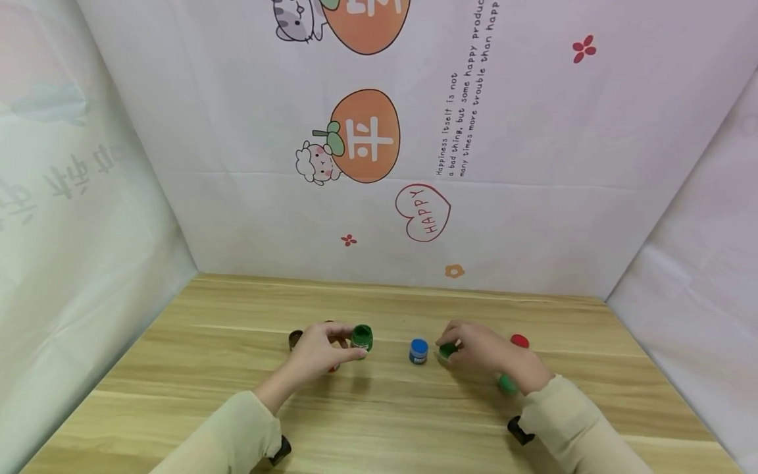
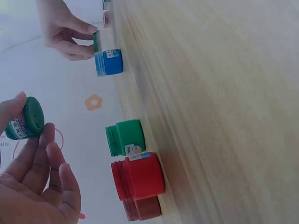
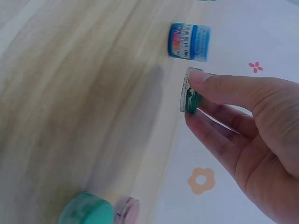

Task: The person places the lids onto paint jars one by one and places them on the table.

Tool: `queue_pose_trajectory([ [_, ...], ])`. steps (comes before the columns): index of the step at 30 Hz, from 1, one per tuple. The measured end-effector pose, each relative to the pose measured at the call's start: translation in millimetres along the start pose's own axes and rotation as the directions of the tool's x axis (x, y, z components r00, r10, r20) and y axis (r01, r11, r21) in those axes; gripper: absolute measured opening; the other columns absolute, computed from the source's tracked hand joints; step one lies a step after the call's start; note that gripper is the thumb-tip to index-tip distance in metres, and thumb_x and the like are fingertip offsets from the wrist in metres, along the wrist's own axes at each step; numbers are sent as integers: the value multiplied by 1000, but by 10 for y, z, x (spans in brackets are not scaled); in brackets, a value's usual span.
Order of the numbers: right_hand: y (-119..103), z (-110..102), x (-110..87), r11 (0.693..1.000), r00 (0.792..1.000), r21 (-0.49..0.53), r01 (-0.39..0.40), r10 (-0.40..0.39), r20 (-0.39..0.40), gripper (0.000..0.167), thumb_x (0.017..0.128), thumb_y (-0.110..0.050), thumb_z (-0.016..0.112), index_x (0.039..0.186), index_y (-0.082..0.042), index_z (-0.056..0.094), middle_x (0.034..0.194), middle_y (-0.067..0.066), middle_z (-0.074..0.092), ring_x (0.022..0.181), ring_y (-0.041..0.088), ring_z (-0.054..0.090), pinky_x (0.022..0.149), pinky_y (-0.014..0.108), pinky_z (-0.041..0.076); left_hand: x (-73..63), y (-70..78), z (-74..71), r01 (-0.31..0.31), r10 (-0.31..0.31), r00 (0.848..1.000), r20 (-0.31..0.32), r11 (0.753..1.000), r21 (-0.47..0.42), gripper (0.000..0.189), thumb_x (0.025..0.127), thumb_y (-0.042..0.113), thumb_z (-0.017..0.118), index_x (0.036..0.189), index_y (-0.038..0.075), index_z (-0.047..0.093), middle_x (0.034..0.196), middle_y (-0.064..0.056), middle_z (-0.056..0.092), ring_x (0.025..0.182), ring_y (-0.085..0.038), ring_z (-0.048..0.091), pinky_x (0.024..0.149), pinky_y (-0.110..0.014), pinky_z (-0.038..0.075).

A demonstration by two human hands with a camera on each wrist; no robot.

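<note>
My left hand (image 1: 316,350) pinches a small dark green paint jar (image 1: 362,338) between thumb and fingers, lifted above the table. The jar's mouth is uncovered, with green paint showing inside; its base faces the left wrist camera. To the right, my right hand (image 1: 482,349) grips a round green lid (image 3: 189,91) by its edge, held above the table with the thumb on one side and fingers on the other. Between the hands stands a blue paint jar (image 1: 418,351) with its blue lid on, nearest to the right hand.
In the left wrist view, a lidless green jar (image 2: 127,137), red jar (image 2: 140,175) and brown jar (image 2: 144,208) stand together; my left hand partly covers them from above. A red lid (image 1: 520,341) and green lid (image 1: 507,384) lie by my right forearm. A printed white cloth (image 1: 521,230) backs the table.
</note>
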State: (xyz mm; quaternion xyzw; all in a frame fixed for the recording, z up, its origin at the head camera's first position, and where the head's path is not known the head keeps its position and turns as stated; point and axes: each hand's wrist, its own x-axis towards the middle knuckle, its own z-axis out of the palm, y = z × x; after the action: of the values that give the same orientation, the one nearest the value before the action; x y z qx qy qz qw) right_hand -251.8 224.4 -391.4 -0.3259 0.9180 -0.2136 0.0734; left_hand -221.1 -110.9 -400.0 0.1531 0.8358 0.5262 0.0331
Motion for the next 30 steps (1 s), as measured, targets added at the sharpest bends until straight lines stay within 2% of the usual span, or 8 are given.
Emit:
queue_pose_trajectory([
  [9,-77,-146,-23,999,999,-29,33,-33,1,30,90,2,76,120,5,73,111,8,65,99,25,67,83,34,58,21,22,45,-17,17,1000,24,1000,-21,40,86,24,86,118,4,75,94,-3,66,82,-22,58,53,-29,47],
  [13,-142,-224,-15,998,998,-29,56,-56,-1,29,90,2,76,119,5,73,110,8,65,99,26,67,83,34,58,36,32,67,-48,47,999,25,999,4,36,86,24,86,115,5,76,93,0,69,88,-19,60,66,-32,48],
  [17,-210,-275,-11,996,997,-32,82,-82,-11,27,90,1,76,117,4,74,109,8,66,98,26,67,82,35,58,46,30,102,-55,54,998,23,998,26,36,85,25,86,114,6,77,92,3,70,88,-14,61,76,-36,50],
  [30,-467,-364,27,994,994,7,106,-106,-27,28,92,-6,77,120,-2,74,114,5,67,103,23,67,86,36,58,38,1,158,-38,38,998,52,999,-2,42,85,23,87,118,2,75,99,-2,70,86,-15,61,74,-34,51],
])
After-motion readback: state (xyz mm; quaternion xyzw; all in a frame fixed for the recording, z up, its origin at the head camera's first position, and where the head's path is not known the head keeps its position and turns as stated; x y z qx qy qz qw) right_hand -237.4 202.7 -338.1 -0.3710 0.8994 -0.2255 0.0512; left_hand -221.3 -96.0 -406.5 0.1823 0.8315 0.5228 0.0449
